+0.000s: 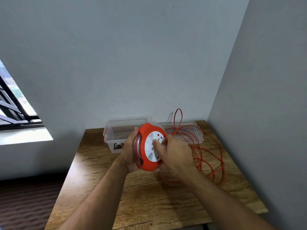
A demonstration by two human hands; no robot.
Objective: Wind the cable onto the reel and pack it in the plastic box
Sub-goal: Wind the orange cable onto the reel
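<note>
A wood-grain tabletop (149, 205) fills a corner between grey walls, with a barred window (15, 105) at the left. The reel (150, 146), orange with a white socket face, is held above the tabletop's middle. The left hand (130, 151) is clamped on its back edge; the right hand (176, 155) presses fingers on the face, blurred. Orange cable (209, 156) lies in loose loops toward the right edge. The clear plastic box (114, 135) stands at the far edge, its lid (192, 131) beside it, both partly hidden.
</note>
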